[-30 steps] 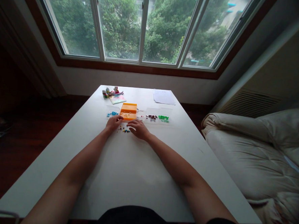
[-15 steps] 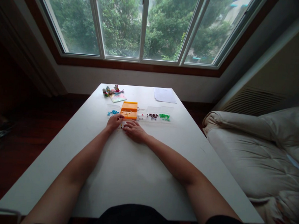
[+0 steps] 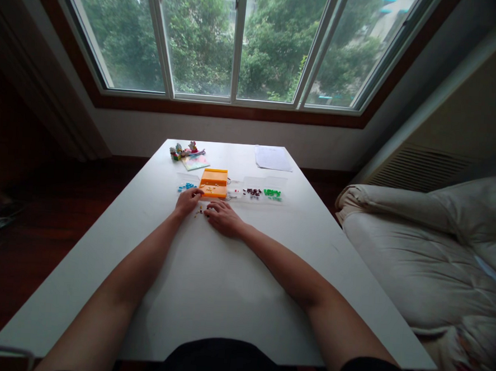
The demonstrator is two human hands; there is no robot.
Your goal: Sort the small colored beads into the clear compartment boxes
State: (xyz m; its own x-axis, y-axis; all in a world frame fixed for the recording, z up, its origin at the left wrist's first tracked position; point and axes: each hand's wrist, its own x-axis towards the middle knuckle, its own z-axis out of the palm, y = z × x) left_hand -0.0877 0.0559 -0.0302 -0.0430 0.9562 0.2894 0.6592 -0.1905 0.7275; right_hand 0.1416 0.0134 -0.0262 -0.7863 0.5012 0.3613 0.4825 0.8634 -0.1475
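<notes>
My left hand (image 3: 187, 201) is at the near left corner of an open orange box (image 3: 214, 194), its thumb and fingers drawn together. Whatever may be between them is too small to make out. My right hand (image 3: 224, 218) lies palm down on the table, just right of a few tiny loose pieces (image 3: 200, 210); its fingers are slightly bent and spread. A dark speck shows by its fingertips. Small yellowish pieces lie inside the box's near half. Left of the box are small blue pieces (image 3: 187, 187) in a clear tray.
To the right, clear compartments hold dark brown pieces (image 3: 252, 192) and green pieces (image 3: 272, 193). Farther back on the white table (image 3: 233, 296) are small colourful figures (image 3: 187, 150), a pastel card (image 3: 196, 160) and white paper (image 3: 274, 158). A sofa (image 3: 399, 256) stands at the right.
My left hand has shifted very slightly to the left, and its fingertips still meet the box's corner. The right hand has hardly moved.
</notes>
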